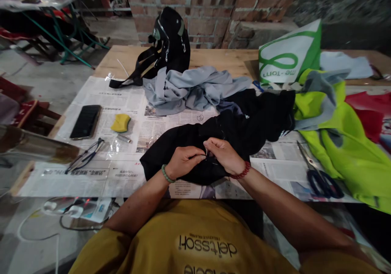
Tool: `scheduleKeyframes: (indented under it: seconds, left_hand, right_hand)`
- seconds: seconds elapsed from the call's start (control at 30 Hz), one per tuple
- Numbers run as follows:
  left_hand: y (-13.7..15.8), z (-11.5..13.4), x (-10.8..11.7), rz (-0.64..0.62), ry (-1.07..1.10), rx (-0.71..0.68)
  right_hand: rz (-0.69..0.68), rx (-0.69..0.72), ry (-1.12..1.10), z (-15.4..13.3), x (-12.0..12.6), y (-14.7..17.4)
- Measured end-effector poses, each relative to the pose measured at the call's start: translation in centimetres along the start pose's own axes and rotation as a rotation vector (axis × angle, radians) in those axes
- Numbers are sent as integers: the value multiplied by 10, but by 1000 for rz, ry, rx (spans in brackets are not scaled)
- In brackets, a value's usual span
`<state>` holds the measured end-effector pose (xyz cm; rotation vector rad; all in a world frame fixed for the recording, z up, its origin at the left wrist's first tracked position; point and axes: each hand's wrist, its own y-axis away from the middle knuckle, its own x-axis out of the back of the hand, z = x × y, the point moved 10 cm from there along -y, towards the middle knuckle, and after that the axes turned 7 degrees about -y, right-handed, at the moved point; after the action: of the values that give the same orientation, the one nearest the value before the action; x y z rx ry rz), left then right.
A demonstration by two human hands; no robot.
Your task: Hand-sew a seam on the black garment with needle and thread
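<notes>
A black garment (244, 123) lies bunched on newspaper in front of me. My left hand (183, 162), with a green bead bracelet, pinches its near fold. My right hand (224, 156), with a red bead bracelet, meets it fingertip to fingertip and holds a thin needle against the black cloth. Both hands rest on the fabric near the table's front edge.
Newspaper (122, 176) covers the wooden table. A phone (86, 121), yellow sponge (121, 122) and glasses (85, 156) lie left. A grey garment (195, 88) and black bag (171, 38) sit behind. Scissors (319, 176), neon-yellow cloth (351, 143) and a green-white bag (290, 54) are right.
</notes>
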<state>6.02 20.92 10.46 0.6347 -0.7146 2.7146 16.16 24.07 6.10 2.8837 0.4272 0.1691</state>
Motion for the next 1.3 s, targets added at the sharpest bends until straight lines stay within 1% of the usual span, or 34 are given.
scheduleKeyframes:
  seconds: [0.17,0.23,0.33,0.4,0.43,0.47,0.5,0.57,0.63,0.67,0.7,0.77,0.83,0.9,0.97,1.0,1.03,1.1,1.2,1.3]
  left_hand:
    - [0,-10,7,63,-8,51]
    - [0,-13,8,67,-2,72]
    - [-2,-19,10,71,-12,119]
    - [-2,-25,11,71,-5,191]
    - [-2,-30,10,63,17,239]
    - [-1,-36,9,52,52,292]
    - [0,-42,7,37,102,349]
    - [3,-52,0,-4,233,456]
    - [8,-60,-8,-33,386,550]
    - [10,-63,-12,-44,464,594]
    - [12,-66,-15,-50,537,636]
    - [16,-69,-20,-46,650,713]
    - [18,-71,-24,-37,727,770]
    - [19,-71,-25,-25,781,798]
    - [17,-70,-24,-7,798,791]
    - [16,-70,-21,8,789,774]
    - [14,-69,-19,19,777,759]
    - [14,-68,-19,10,762,749]
    - [16,-65,-27,-80,744,764]
    - [16,-62,-35,-139,713,748]
  right_hand:
    - [-29,51,27,-5,-10,4]
    - [-28,86,67,-9,-11,6]
    - [-82,150,210,-17,-13,7]
    - [-117,232,334,-28,-11,7]
    - [-110,280,378,-35,-7,8]
    - [-78,325,400,-41,0,9]
    - [-14,369,400,-49,10,10]
    - [189,471,369,-63,37,18]
    - [431,613,370,-77,60,38]
    - [533,691,393,-81,65,51]
    - [609,762,430,-84,65,65]
    - [675,860,512,-82,55,88]
    - [656,932,565,-75,37,105]
    - [545,976,560,-65,17,114]
    - [390,974,556,-53,-2,113]
    - [333,959,567,-48,-9,110]
    - [305,934,588,-42,-12,106]
    - [325,859,636,-33,-9,95]
    - [362,742,660,-19,2,76]
    - [352,724,639,-13,6,70]
